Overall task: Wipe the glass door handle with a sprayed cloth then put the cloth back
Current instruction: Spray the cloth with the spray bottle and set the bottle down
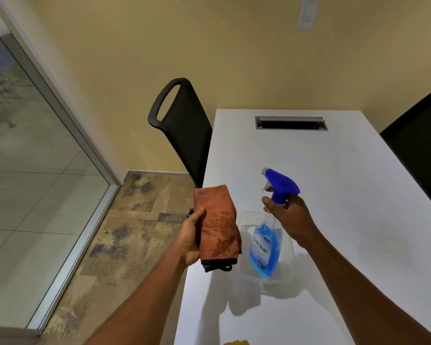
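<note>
My left hand (190,239) grips a folded orange cloth (218,225) with black trim, held upright over the table's left edge. My right hand (290,217) holds a spray bottle (266,247) of blue liquid by the neck. Its blue trigger head (281,184) points left toward the cloth. The bottle hangs above a clear plastic container (288,260) on the white table (334,195). A glass panel (30,170) with a metal frame fills the left side. No door handle is in view.
A black chair (182,125) stands at the table's left side and another (418,143) at the right. A cable slot (290,123) is set in the table's far end. A yellow object (237,342) peeks in at the bottom edge. Patterned carpet (135,232) covers the floor.
</note>
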`<action>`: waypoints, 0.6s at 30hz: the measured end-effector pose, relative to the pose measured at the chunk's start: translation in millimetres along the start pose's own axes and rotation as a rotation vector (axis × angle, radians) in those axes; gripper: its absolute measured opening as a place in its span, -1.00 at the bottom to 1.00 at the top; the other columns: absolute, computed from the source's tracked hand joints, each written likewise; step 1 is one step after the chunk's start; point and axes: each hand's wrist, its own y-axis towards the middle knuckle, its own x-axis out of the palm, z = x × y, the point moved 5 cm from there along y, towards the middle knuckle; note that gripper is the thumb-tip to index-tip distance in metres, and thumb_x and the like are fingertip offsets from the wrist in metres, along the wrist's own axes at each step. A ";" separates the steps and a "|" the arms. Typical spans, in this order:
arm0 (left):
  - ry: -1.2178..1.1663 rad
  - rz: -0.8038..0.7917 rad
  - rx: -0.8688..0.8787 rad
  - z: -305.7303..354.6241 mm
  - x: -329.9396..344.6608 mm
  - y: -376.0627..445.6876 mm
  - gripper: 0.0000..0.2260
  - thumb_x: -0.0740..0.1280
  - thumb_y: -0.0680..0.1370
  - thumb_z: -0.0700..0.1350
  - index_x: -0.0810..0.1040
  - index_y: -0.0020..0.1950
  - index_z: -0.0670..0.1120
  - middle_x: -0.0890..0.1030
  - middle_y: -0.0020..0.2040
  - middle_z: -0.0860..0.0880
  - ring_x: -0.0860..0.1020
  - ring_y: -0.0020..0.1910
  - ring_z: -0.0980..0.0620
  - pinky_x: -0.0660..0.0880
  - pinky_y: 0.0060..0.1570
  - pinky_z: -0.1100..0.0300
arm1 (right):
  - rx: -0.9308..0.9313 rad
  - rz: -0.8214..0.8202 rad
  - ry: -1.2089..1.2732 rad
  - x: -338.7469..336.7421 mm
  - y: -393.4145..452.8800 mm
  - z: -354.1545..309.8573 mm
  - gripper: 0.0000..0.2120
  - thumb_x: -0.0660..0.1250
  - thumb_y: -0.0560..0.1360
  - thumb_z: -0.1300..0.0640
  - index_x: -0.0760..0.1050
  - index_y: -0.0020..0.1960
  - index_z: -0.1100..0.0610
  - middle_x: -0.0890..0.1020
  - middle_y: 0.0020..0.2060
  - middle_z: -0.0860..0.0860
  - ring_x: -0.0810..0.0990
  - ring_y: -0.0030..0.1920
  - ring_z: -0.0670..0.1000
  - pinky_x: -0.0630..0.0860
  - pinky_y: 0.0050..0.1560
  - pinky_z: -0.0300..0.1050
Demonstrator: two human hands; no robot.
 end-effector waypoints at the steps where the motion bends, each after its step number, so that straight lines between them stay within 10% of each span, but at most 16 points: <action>1: -0.008 -0.005 0.004 1.1 2.6 0.0 -0.51 0.29 0.62 0.08 0.49 0.44 -0.20 0.57 0.36 -0.30 0.51 0.38 -0.32 0.42 0.39 -0.25 | 0.001 -0.006 0.040 -0.9 -3.7 -4.7 -0.86 0.40 0.54 0.15 0.47 0.04 0.01 0.63 -0.12 0.13 0.66 -0.07 0.13 0.62 0.04 -0.04; 11: 0.019 -0.025 0.050 2.5 26.2 7.7 -0.55 0.30 0.61 0.10 0.51 0.40 -0.15 0.68 0.21 -0.25 0.66 0.14 -0.26 0.57 0.18 -0.16 | 0.094 -0.272 0.064 7.9 -43.7 -43.5 -0.83 0.31 0.60 0.08 0.58 0.14 0.10 0.70 -0.24 0.11 0.62 -0.30 0.03 0.60 -0.19 -0.11; 18: 0.031 -0.064 0.049 -8.8 37.9 16.2 -0.50 0.28 0.62 0.16 0.48 0.43 -0.14 0.66 0.24 -0.25 0.68 0.14 -0.25 0.61 0.13 -0.17 | 0.262 -0.139 -0.017 12.5 -50.4 -24.9 -0.76 0.38 0.55 -0.03 0.53 -0.05 0.16 0.62 -0.36 0.07 0.59 -0.39 -0.03 0.60 -0.25 -0.17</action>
